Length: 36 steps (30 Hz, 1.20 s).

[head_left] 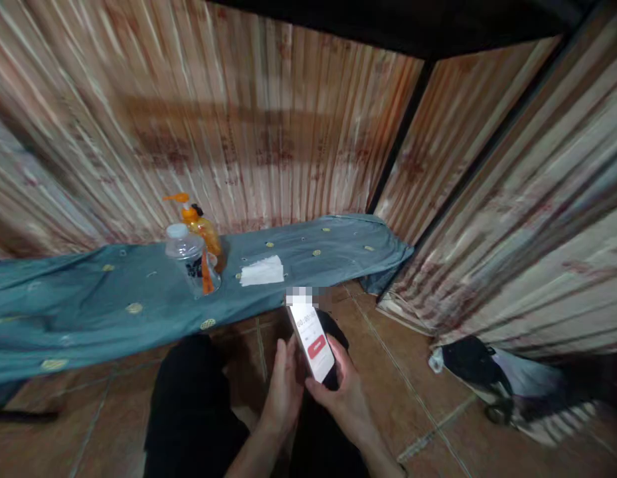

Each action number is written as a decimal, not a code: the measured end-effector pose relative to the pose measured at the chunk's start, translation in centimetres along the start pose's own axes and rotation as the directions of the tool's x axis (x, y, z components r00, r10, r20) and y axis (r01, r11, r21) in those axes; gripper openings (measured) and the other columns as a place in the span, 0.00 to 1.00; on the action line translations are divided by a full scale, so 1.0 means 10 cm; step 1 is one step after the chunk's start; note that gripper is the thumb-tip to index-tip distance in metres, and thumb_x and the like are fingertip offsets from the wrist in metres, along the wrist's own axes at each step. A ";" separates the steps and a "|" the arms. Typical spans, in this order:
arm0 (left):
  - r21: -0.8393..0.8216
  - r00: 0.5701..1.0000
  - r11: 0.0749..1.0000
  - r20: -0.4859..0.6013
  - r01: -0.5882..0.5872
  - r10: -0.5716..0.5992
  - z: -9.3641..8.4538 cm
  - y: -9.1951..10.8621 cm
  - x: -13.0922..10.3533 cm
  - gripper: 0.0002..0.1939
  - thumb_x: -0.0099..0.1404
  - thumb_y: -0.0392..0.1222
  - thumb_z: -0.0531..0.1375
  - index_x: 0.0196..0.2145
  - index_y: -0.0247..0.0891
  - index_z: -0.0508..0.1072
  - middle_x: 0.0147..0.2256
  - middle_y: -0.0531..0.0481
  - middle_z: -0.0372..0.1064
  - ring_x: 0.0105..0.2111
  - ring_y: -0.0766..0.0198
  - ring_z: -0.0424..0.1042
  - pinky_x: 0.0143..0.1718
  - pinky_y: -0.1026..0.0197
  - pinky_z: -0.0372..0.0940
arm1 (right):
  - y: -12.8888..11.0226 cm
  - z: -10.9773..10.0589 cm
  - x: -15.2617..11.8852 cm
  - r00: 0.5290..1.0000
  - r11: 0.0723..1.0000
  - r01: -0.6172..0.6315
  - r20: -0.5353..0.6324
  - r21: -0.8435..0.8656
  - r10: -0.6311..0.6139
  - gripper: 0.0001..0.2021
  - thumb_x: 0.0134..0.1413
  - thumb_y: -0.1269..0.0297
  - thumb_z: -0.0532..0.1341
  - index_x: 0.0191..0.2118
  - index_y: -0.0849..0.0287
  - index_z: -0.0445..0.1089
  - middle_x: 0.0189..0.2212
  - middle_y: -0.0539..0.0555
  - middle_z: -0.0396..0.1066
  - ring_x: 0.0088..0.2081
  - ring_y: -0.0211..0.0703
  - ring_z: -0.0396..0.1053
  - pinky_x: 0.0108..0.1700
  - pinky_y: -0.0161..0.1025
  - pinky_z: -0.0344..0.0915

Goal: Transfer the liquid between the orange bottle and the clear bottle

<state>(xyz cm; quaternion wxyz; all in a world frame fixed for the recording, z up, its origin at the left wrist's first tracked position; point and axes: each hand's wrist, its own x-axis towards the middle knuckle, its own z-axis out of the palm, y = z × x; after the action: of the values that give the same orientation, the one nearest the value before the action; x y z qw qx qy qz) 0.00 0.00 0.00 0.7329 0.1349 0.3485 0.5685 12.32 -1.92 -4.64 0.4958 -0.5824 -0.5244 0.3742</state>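
Observation:
A white-screened smartphone [315, 352] is held above my lap, tilted, showing a timer and a red button. My right hand [345, 395] grips its right side and lower edge, with the thumb by the bottom of the screen. Along the phone's left edge is my left hand [283, 382], closed around that side; its fingertips are partly hidden. Just beyond the phone, white folded paper [262, 271] lies on a bench covered in teal cloth [163, 325].
On the bench to the left stand a clear bottle with a white cap [181, 249] and an orange pump bottle [206, 232]. Patterned curtains [288, 133] hang behind and to the right, beside a dark metal post [400, 139]. Shoes and cloth items [517, 385] lie on the tiled floor.

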 end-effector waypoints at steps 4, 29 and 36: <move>-0.005 1.000 1.000 -0.003 0.031 -0.031 -0.05 0.06 0.09 0.33 0.65 0.68 0.66 0.52 0.37 0.85 0.60 0.36 0.80 0.73 0.37 0.60 0.75 0.39 0.51 | 0.01 0.07 0.01 0.990 0.988 0.055 -0.117 -0.144 -0.073 0.45 0.46 0.61 0.73 0.71 0.57 0.64 0.67 0.61 0.74 0.68 0.61 0.72 0.70 0.56 0.70; -0.082 0.999 0.996 -0.020 -0.035 0.033 -0.31 0.22 0.15 0.38 0.59 0.71 0.71 0.53 0.37 0.83 0.59 0.34 0.80 0.69 0.32 0.67 0.72 0.35 0.56 | -0.20 0.46 0.12 0.998 0.964 0.040 -0.034 -0.264 -0.050 0.45 0.45 0.57 0.73 0.70 0.61 0.64 0.65 0.66 0.75 0.67 0.67 0.72 0.68 0.62 0.72; -0.037 0.997 0.997 -0.038 -0.063 0.062 -0.35 0.19 0.14 0.38 0.59 0.70 0.71 0.54 0.36 0.83 0.56 0.34 0.82 0.69 0.32 0.67 0.70 0.36 0.60 | -0.18 0.48 0.15 0.991 0.966 0.049 -0.106 -0.254 -0.078 0.42 0.42 0.56 0.72 0.66 0.60 0.66 0.59 0.64 0.79 0.60 0.63 0.78 0.64 0.58 0.76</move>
<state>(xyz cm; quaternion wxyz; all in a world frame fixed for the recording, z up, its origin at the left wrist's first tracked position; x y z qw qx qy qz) -3.54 1.24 -1.91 0.7107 0.1214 0.3465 0.6001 7.56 0.40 -3.90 0.4592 -0.6439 -0.5565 0.2547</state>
